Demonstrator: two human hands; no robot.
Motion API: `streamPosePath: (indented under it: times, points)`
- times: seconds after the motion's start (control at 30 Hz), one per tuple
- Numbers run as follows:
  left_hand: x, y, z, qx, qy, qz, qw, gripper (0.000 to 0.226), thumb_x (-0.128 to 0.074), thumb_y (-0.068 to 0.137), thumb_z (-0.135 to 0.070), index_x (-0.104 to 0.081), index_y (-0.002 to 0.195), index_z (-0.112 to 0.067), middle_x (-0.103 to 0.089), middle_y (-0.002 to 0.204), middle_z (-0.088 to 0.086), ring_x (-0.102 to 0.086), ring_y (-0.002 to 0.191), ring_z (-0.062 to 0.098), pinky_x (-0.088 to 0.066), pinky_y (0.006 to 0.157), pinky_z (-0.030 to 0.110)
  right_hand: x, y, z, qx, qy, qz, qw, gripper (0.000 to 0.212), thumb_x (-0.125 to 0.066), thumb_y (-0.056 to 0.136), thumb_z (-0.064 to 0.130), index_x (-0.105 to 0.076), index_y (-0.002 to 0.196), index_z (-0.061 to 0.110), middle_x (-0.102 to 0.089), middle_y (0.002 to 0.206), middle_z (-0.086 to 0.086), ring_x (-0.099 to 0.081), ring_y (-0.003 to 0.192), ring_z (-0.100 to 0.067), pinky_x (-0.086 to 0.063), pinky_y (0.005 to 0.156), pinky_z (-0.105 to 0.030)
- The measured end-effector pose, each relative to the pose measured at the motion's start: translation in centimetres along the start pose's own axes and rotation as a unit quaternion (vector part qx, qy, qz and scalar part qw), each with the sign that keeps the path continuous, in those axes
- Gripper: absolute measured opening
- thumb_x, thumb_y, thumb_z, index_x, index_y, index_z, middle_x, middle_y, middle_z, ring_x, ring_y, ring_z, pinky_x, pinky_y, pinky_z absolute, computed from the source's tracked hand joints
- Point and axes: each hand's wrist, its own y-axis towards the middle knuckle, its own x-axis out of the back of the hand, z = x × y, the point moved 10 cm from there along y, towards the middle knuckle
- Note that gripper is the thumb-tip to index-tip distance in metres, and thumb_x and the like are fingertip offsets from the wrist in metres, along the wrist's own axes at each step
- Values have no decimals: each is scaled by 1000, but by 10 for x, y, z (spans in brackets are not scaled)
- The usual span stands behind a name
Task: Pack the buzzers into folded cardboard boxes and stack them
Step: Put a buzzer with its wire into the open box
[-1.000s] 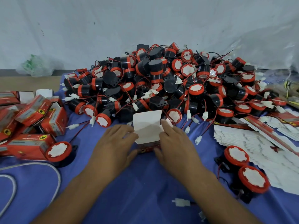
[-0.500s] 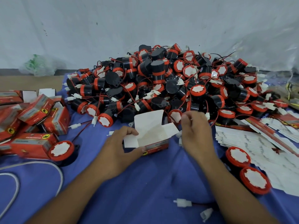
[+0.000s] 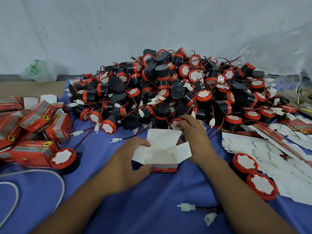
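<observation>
The left hand [image 3: 128, 164] grips the flimsy open box [image 3: 162, 154]; the right hand [image 3: 192, 130] pinches a rigid, probably light buzzer [image 3: 174, 124] by its red rim

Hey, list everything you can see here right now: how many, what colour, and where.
buzzer pile: one heap, too many to count, black and red, back centre
near buzzer: one, red rim, pile's front edge
loose buzzers: three, red and white faces, two front right, one left
open box: one, red outside, white inside, centre
closed boxes: several, red, left
flat boxes: many, white and red, right
cloth: one, blue, covering the table
cable: one, white, front left
plugs: two, white, front centre
bag: one, greenish, back left
left hand: one, pinching the open box's left side
right hand: one, gripping the near buzzer
</observation>
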Motion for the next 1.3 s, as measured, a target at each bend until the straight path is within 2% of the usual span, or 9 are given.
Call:
streamPosePath:
  times: [0.13,0.23,0.37,0.5,0.6,0.77,0.9,1.1,1.3]
  points:
    - [-1,-1,1,-14,4,13,1000,43,-59,77,-56,-46,117,-47,-46,118,-37,-52,102,-3,-43,76,11,-1,1,-11,-43,-9,-8,999,80,-67,80,18,-29,151,18,-32,126,-2,-34,109,-26,-31,86,-25]
    - [0,-2,0,-19,0,15,1000,43,-58,78,-57,-47,117,-44,-46,119,-36,-53,102,-1,-44,77,13,2,-1,-18,-72,8,-22,997,29,-63,91,37,-53,115,23,-47,112,5,-50,113,-24,-43,79,-12]
    - [4,-2,-2,-17,9,1,1000,42,-60,78,-56,-46,117,-45,-47,115,-35,-56,79,1,-43,69,10,-3,-6,-19,-51,38,23,998,51,-65,91,21,-49,139,26,-19,157,-10,-43,130,-36,-40,102,-35]
    - [7,-3,-1,-21,17,-6,1000,47,-73,83,-31,-45,117,-44,-49,114,-30,-53,69,-9,-39,67,4,12,-5,-26,-80,140,-66,985,23,-67,93,28,-64,116,23,-36,140,-4,-50,112,-16,-32,86,-9]
    - [7,-3,1,-12,22,-5,1000,45,-71,82,-35,-45,118,-42,-49,113,-29,-53,62,-5,-39,63,6,21,-7,-27,-96,157,-107,977,30,-77,85,16,-60,110,16,-43,126,-5,-45,90,7,-30,77,5]
    - [10,-2,9,1,34,-12,999,47,-70,83,-43,-41,120,-47,-47,117,-32,-53,80,-14,-39,69,4,57,-14,-36,-139,284,-199,928,47,-74,89,26,-49,128,26,-45,126,11,-54,111,-6,-51,95,-28]
    - [9,0,26,32,18,-11,999,54,-73,85,-36,-42,130,-39,-48,127,-26,-57,82,-8,-41,68,6,71,-16,-2,-62,472,-161,865,50,-78,85,24,-52,127,30,-64,117,16,-64,110,-5,-53,86,-17]
    - [9,3,21,21,-33,-8,999,65,-68,77,-51,-37,134,-50,-52,126,-30,-63,101,-2,-52,78,16,51,-23,84,165,223,8,961,48,-73,89,15,-60,134,24,-50,137,2,-48,122,-5,-33,102,-7]
    - [11,5,22,6,11,-14,1000,61,-69,82,-49,-33,131,-58,-41,138,-36,-46,123,-11,-42,96,10,21,-26,88,156,111,111,975,56,-59,95,3,-42,145,22,-39,143,7,-36,123,-20,-34,99,-17]
